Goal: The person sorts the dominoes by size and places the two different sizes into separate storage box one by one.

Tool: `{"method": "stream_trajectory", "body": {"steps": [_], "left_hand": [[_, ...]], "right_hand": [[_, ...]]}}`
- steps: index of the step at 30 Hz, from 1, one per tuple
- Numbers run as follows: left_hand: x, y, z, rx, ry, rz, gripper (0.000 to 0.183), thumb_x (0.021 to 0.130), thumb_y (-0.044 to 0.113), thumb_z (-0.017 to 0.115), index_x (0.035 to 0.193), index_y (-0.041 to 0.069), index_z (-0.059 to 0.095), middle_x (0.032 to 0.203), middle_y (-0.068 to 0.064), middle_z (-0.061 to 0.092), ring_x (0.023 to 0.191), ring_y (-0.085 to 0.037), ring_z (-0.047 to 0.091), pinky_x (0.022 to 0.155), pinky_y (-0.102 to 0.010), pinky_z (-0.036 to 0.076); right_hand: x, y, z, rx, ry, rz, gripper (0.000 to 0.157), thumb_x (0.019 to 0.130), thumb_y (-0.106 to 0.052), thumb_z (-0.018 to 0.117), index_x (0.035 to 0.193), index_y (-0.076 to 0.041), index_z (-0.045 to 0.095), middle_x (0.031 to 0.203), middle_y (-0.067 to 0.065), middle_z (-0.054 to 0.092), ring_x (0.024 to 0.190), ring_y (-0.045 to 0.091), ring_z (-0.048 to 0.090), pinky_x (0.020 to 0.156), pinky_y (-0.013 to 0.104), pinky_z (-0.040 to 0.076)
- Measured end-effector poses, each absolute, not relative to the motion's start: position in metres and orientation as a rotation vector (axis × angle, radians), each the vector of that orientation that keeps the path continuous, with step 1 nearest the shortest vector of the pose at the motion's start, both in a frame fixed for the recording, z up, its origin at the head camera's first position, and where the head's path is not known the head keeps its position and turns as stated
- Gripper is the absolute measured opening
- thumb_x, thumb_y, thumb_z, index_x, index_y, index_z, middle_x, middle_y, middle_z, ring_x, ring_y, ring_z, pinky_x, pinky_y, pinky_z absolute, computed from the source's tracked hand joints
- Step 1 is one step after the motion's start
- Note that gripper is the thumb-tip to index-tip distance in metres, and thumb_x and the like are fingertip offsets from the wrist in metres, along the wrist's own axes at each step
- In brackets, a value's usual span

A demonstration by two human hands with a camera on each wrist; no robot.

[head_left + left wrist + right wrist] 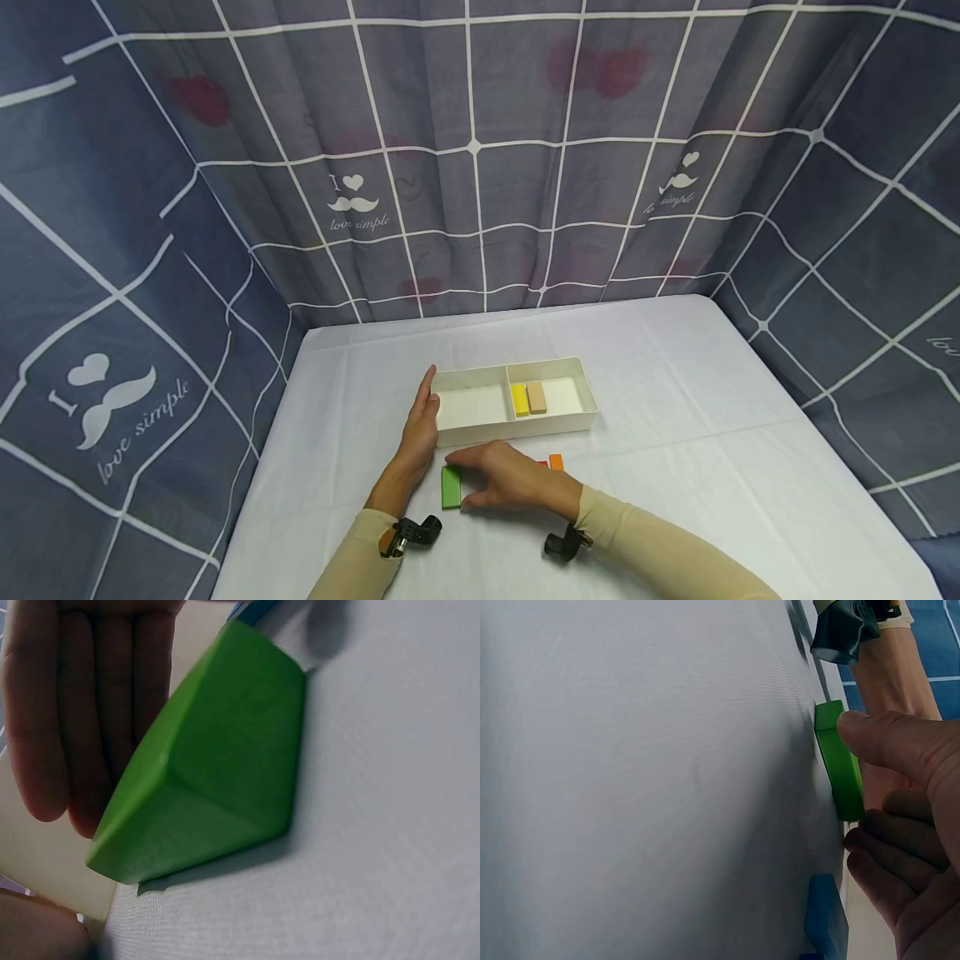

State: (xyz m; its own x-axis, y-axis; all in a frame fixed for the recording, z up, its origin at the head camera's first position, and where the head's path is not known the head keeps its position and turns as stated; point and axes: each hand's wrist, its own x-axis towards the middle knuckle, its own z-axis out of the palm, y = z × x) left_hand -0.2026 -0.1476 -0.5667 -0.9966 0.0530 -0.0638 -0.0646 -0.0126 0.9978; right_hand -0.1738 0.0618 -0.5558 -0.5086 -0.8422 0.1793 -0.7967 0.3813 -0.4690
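My left hand (420, 429) lies along the left end of a white two-compartment box (491, 432), its fingers straight against the wall. Below the box a green block (451, 488) rests flat on the table. My right hand (502, 477) hovers over and beside this block, thumb near one end and fingers by the other. The fingers (34, 742) look mostly straight in the left wrist view and do not visibly close on it. In the right wrist view the thumb overlaps the green block (842, 776). A blue block (825, 915) lies near the right fingers.
Inside the box's right compartment are a yellow block (520, 400) and a tan block (536, 398). Behind the right hand show an orange block (556, 461) and a partly hidden red block (542, 463). A white cloth covers the table (675, 417); a checked curtain (517, 183) surrounds it.
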Motion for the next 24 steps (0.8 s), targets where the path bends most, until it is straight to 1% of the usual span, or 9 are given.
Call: {"method": "stream_trajectory", "body": {"steps": [9, 15, 19, 24], "left_hand": [[-0.2032, -0.147, -0.5667, -0.012, 2.142, 2.188, 0.057, 0.121, 0.027, 0.028, 0.177, 0.035, 0.018, 0.183, -0.007, 0.022, 0.171, -0.033, 0.013, 0.137, -0.064, 0.005], [-0.2039, -0.1474, -0.5678, -0.001, 2.143, 2.187, 0.057, 0.121, 0.027, 0.028, 0.177, 0.037, 0.018, 0.183, -0.008, 0.021, 0.17, -0.033, 0.013, 0.137, -0.064, 0.005], [-0.2034, -0.1474, -0.568, 0.006, 2.143, 2.187, 0.057, 0.122, 0.027, 0.027, 0.176, 0.039, 0.018, 0.183, -0.008, 0.02, 0.171, -0.033, 0.012, 0.136, -0.065, 0.005], [-0.2028, -0.1468, -0.5671, 0.01, 2.146, 2.184, 0.057, 0.122, 0.027, 0.027, 0.176, 0.039, 0.018, 0.183, -0.008, 0.02, 0.171, -0.034, 0.012, 0.136, -0.066, 0.005]], "right_hand": [[-0.1707, 0.058, -0.5556, -1.492, 2.512, -0.787, 0.065, 0.089, -0.028, 0.094, 0.145, -0.008, 0.069, 0.141, -0.001, 0.075, 0.133, 0.006, 0.066, 0.115, 0.022, 0.05], [-0.1699, 0.0555, -0.5591, -1.531, 2.502, -0.807, 0.062, 0.088, -0.028, 0.095, 0.143, -0.009, 0.071, 0.136, -0.003, 0.077, 0.126, 0.003, 0.068, 0.112, 0.017, 0.05], [-0.1688, 0.0543, -0.5592, -1.539, 2.504, -0.813, 0.061, 0.088, -0.028, 0.095, 0.141, -0.008, 0.071, 0.134, -0.003, 0.077, 0.122, 0.003, 0.069, 0.11, 0.016, 0.051], [-0.1683, 0.0532, -0.56, -1.555, 2.52, -0.815, 0.059, 0.089, -0.026, 0.093, 0.14, -0.008, 0.071, 0.131, -0.003, 0.077, 0.118, 0.002, 0.069, 0.108, 0.016, 0.052]]}}
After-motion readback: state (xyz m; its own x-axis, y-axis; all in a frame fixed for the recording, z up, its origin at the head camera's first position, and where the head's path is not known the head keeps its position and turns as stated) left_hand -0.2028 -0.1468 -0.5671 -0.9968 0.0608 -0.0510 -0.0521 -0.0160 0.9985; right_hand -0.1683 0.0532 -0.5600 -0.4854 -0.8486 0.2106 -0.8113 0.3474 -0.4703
